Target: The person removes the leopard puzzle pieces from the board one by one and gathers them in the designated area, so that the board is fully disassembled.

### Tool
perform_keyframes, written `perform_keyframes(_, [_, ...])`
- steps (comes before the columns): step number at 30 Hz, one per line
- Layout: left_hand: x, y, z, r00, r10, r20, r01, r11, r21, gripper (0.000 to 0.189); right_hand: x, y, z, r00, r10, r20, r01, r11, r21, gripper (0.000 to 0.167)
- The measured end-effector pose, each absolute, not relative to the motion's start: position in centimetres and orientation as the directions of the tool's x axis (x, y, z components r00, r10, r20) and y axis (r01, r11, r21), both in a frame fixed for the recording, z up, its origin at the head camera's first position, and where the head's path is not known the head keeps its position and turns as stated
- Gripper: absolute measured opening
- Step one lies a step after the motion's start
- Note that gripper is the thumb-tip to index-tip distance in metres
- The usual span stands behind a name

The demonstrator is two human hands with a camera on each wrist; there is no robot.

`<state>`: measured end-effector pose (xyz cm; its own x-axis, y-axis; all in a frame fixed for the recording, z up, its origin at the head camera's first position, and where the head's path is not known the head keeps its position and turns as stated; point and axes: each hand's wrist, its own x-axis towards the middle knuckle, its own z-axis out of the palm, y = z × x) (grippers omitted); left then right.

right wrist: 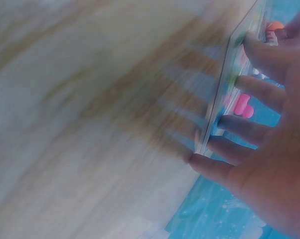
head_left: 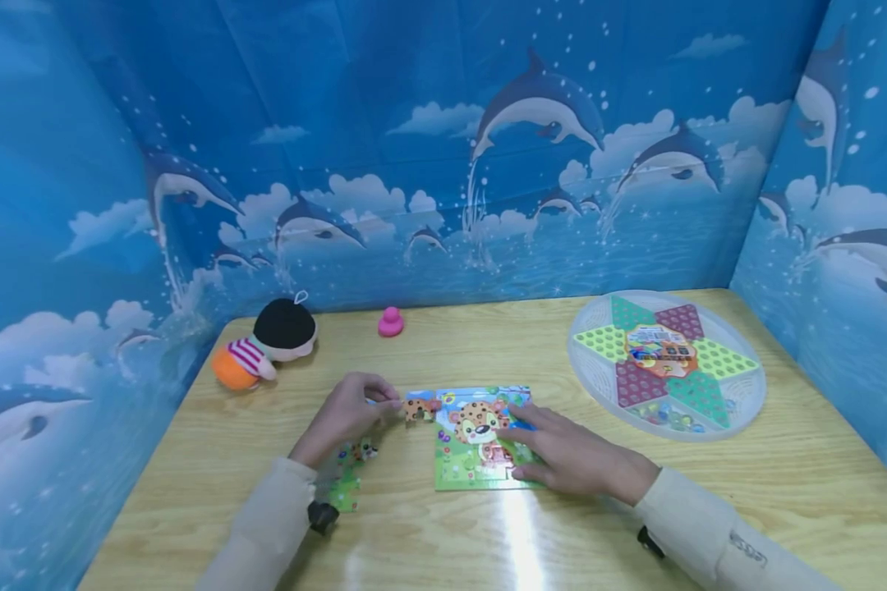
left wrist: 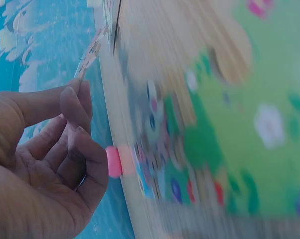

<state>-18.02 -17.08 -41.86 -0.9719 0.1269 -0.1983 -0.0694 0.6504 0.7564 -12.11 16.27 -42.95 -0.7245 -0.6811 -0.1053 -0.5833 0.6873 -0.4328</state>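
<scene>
My left hand [head_left: 353,414] pinches a jigsaw piece [head_left: 419,410] with a spotted leopard pattern, at the upper left edge of the puzzle board. The left wrist view shows this jigsaw piece [left wrist: 91,52] edge-on, between thumb and fingertips. On the table lies the square puzzle board [head_left: 458,472], its picture a cartoon leopard on green grass. Over its right side my right hand [head_left: 572,450] rests with fingers spread, covering that part of the picture. In the right wrist view, the fingertips of the right hand [right wrist: 269,129] lie along the board's edge.
Loose jigsaw pieces [head_left: 345,492] lie beside the left wrist. A doll [head_left: 284,328] with black hair and a small pink toy [head_left: 391,322] sit toward the back. At right is a round star-patterned game board [head_left: 587,361] holding marbles. A dolphin-print curtain [head_left: 384,123] surrounds the table.
</scene>
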Motion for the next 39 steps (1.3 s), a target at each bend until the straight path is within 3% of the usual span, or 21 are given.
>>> perform_keyframes(14, [-18.0,-20.5,-42.2,-0.969,0.125,-0.213,-0.071,0.682,0.727,0.007,-12.1,16.3,-42.8,-0.723,-0.682,-0.108,-0.584,0.688,-0.431,0.057])
perform_keyframes(25, [-18.0,-20.1,-42.4,-0.965,0.073,-0.253,-0.128,0.707,0.695,0.011,-12.1,16.3,-42.9,-0.719,-0.687,-0.104,-0.590,0.683,-0.430,0.057])
perform_keyframes(39, [-18.1,-19.6,-42.4,-0.971,0.085,-0.224,-0.082,0.763,0.641,0.013,-12.1,16.3,-43.0,-0.719,-0.689,-0.096,-0.594,0.680,-0.429,0.057])
